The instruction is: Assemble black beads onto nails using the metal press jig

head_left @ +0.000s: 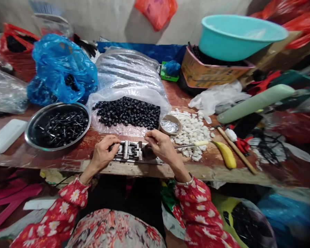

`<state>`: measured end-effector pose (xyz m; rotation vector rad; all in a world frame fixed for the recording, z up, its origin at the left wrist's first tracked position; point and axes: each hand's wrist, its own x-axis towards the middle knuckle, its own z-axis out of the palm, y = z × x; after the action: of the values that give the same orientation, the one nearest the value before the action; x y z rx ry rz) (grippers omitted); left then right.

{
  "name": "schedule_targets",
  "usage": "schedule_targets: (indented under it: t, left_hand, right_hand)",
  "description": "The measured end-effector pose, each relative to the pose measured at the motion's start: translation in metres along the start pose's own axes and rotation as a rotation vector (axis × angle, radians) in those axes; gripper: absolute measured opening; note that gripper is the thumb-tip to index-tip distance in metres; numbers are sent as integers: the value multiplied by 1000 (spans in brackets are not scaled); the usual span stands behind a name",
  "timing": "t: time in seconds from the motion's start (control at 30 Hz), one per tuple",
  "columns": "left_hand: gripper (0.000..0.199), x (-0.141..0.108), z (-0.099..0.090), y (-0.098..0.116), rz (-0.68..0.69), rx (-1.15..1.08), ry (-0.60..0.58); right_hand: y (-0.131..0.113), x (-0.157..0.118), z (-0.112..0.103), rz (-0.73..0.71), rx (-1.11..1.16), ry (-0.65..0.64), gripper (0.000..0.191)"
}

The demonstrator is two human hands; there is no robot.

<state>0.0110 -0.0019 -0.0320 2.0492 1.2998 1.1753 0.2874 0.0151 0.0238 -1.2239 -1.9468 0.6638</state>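
Observation:
A small metal jig (pixel 130 150) lies at the table's front edge. My left hand (pixel 104 151) is at its left end, thumb and forefinger closed together; what they pinch is too small to name. Over the jig's right end, my right hand (pixel 161 146) has its fingers pinched, and anything between them is hidden. Black round parts (pixel 126 112) are heaped on a clear plastic bag just behind the jig. A small bowl of metal pins (pixel 169 126) stands beside them, next to a pile of white pieces (pixel 193 131).
On the left, a steel bowl (pixel 28 132) holds black parts with pins, near a blue bag (pixel 64 69). To the right lie a yellow banana (pixel 226 155), a wooden-handled hammer (pixel 239 151) and a green cylinder (pixel 255 103). A turquoise basin (pixel 222 44) sits on a box behind.

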Motion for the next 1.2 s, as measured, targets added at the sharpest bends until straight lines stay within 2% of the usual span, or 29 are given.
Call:
schedule_targets:
  t: [0.13,0.27,0.43,0.7,0.9,1.03,1.1,1.2]
  left_hand:
    - [18,0,0,2,4,-2,3]
    - [19,-1,1,2,18,7,6]
    - [18,-1,2,1,36,0,14]
    - [18,-1,1,3,30,-1,21]
    - [17,-1,1,3,24,10,16]
    - [17,-1,1,2,29,10,21]
    - [17,-1,0,2,35,5,27]
    - [16,-3,-2,2,47,-9,43]
  right_hand:
    - [-18,-2,28,-113,-112,-98,16]
    - [-24,-1,52,-144,-372,-175,19]
    - [-23,-1,68,-196,-614,-174,18]
    - [-24,-13,66,-233,-616,-83,18]
    - [-31,-27,67,-306,-642,-76,13]
    - [-32,-32,66,-321,-578,-49,14]
    - [-29,-34,60,-311,-530,-2,17]
    - [-20,-38,41,-247,-489,139,17]
